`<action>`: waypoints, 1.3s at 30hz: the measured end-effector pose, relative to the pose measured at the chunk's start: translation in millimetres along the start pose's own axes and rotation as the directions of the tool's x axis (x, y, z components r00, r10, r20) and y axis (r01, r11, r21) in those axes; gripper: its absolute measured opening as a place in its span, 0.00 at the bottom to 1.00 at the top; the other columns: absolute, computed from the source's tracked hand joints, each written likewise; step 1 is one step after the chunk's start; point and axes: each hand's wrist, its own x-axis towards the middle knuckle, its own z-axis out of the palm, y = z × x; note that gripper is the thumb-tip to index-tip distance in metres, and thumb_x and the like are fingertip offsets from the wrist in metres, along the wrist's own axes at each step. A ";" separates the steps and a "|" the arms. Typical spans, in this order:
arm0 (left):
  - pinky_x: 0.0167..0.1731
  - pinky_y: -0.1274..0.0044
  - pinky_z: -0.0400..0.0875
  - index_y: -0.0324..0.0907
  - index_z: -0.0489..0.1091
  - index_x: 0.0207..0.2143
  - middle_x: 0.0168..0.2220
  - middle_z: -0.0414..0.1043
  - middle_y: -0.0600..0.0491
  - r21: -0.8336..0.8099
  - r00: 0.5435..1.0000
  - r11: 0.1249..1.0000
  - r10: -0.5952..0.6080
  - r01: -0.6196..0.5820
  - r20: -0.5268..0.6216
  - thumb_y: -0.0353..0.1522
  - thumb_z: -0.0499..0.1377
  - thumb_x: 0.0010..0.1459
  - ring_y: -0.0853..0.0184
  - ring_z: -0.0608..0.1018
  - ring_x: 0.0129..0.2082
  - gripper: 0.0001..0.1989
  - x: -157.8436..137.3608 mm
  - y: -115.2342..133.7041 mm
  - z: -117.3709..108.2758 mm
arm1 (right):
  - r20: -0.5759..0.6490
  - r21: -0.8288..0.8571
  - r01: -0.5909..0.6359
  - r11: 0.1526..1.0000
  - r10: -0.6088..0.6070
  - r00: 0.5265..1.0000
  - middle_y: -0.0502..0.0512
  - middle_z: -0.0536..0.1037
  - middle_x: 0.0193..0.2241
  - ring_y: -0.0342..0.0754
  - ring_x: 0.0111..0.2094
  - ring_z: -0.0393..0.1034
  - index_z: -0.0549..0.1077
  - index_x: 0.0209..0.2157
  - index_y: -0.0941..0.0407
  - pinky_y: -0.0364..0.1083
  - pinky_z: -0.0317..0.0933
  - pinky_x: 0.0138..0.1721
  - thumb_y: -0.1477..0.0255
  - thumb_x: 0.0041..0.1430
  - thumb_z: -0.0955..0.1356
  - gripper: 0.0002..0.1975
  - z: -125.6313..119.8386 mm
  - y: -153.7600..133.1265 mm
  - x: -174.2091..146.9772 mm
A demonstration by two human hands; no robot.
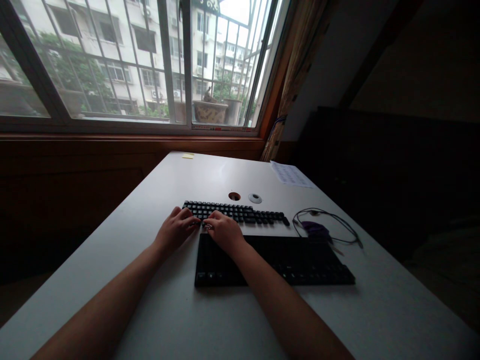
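Observation:
Loose black keycaps [262, 216] are laid out in rows on the white table, in the layout of a keyboard. My left hand [177, 227] is at the left end of these rows, fingers bent and closed together near the lowest row. Close beside it, my right hand [226, 232] has its fingers curled in a pinch over the same rows. Whatever small thing either hand holds is hidden by the fingers. Nearer to me lies a black keyboard [300, 265], partly beneath my right wrist and forearm. Its surface is too dark to show which keys are on it.
Right of the keycaps lie a coiled black cable [348, 235] and a dark purple cloth-like piece [316, 229]. Behind them are a round cable hole [234, 196] and its grey cover [255, 198]. A printed sheet [290, 175] and yellow sticky notes [188, 156] lie at the far edge.

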 end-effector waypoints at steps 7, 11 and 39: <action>0.40 0.70 0.69 0.46 0.76 0.40 0.38 0.71 0.49 -0.011 1.000 1.000 -0.013 0.013 -0.009 0.31 0.63 0.59 0.59 0.67 0.40 0.06 -0.3 0.1 0.0 | 0.001 -0.023 -0.052 0.998 0.052 0.999 0.51 0.74 0.44 0.47 0.42 0.74 0.76 0.48 0.47 0.44 0.66 0.44 0.66 0.62 0.68 0.13 -0.8 -1.6 3.0; 0.39 0.71 0.68 0.46 0.77 0.38 0.37 0.70 0.49 -0.028 1.000 1.000 0.001 -0.001 -0.022 0.31 0.61 0.61 0.60 0.67 0.39 0.05 1.3 4.4 -3.0 | 0.022 -0.048 -0.069 0.996 0.070 0.997 0.52 0.73 0.45 0.48 0.42 0.74 0.75 0.49 0.47 0.45 0.66 0.43 0.63 0.63 0.68 0.13 2.6 -2.5 5.2; 0.38 0.72 0.68 0.46 0.77 0.35 0.34 0.71 0.51 -0.026 0.994 0.998 -0.051 0.048 -0.092 0.32 0.61 0.61 0.61 0.68 0.36 0.04 -0.1 0.3 -2.6 | 0.064 -0.064 -0.012 0.998 0.016 0.998 0.49 0.73 0.47 0.46 0.43 0.73 0.75 0.47 0.46 0.42 0.65 0.43 0.67 0.65 0.66 0.10 4.2 0.4 4.0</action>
